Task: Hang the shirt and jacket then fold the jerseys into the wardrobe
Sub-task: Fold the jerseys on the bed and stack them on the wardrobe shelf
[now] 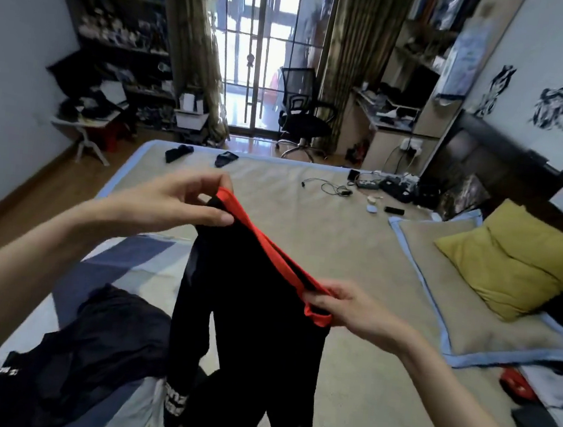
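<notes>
Bed (372, 256) spans the cluttered bedroom; left grip (184, 204) and right grip (350, 309) pinch a black jersey (244, 330) aloft.

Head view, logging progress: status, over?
Left hand and right hand pinch the red-trimmed black garment, held up over the bed. Nothing blocking.

bed (355, 255) beige mat | barred window (266, 39) bright | office chair (302, 112) | wood floor (35, 186)
</notes>
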`<state>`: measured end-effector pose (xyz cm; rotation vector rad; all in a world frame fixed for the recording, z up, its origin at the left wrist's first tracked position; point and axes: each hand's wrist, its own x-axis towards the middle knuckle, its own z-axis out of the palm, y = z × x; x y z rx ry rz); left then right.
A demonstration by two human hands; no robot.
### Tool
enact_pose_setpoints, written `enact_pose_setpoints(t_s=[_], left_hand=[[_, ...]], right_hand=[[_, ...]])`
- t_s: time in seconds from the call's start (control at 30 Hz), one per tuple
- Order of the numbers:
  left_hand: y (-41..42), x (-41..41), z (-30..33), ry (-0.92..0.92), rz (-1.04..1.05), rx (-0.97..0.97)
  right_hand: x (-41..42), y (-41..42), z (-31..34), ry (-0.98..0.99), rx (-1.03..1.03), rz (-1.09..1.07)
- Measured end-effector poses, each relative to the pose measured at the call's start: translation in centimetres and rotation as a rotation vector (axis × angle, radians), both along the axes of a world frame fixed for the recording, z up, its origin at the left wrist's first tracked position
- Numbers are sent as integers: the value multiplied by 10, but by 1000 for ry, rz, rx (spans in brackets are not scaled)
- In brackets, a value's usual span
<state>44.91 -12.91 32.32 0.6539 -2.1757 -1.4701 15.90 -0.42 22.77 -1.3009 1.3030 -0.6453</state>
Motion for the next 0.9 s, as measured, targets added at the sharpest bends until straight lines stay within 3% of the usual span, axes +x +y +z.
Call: enact_pose_setpoints(t_s=[0.17,0.3,0.5,0.57,0.63,0.73,0.77,0.9], left_hand=[[18,-60,26,-12,129,-149],[26,-103,48,-17,226,-258],[64,-148,86,-144,305,-369],[91,-159,99,-241,198,-337],[123,-173,111,-336,-42,-253],[166,-192,128,-363,-340,-154],[171,-199,133,-320,-313,-181],[152,-222,147,7,141,-459]], right_hand=[[-106,8,63,117,-177,-52],[-171,10,112,154,-343,-233],[-207,-2,152,249,-575,-406],[-208,-1,156,362,-722,-458],[-204,6,163,439,-861,-487],[-184,27,181,299,-942,-411],[-176,36,190,233,-945,-358],[-154,69,229,53,-903,-125]])
